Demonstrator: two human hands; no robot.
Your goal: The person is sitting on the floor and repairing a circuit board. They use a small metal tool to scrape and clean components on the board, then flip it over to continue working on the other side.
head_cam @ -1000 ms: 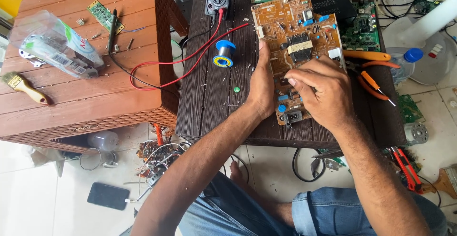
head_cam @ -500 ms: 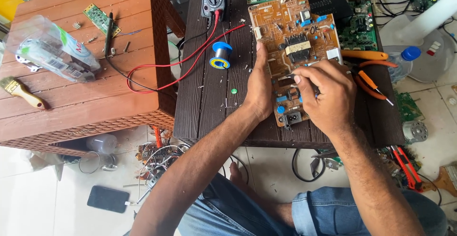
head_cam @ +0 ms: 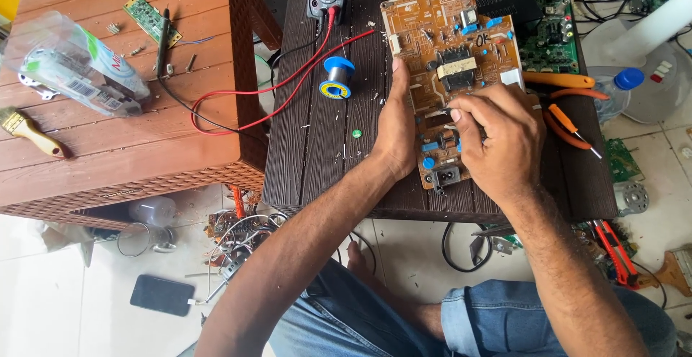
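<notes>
The dark desk [head_cam: 317, 155] carries a brown circuit board [head_cam: 440, 47] at centre. The left hand [head_cam: 396, 130] lies flat at its nine o'clock edge, steadying; right hand [head_cam: 501, 137] fingers [head_cam: 461, 115] pinch narrowly over a mid-board component, contents unclear. Likely seating or testing it; precision needed. A solder spool [head_cam: 337, 77] sits at ten o'clock.

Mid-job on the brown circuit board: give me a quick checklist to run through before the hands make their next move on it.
1. Brown rectangular circuit board lies flat on the dark slatted table: ok.
2. Left hand steadies the board's left edge: ok.
3. Right hand has its fingertips pinched over the board's middle; what they hold is hidden: cannot tell.
4. Red and black multimeter leads lie left of the board, off it: ok.
5. Blue solder spool sits apart from the board: ok.
6. Orange-handled pliers lie right beside the right hand, close to its wrist path: not ok.
</notes>
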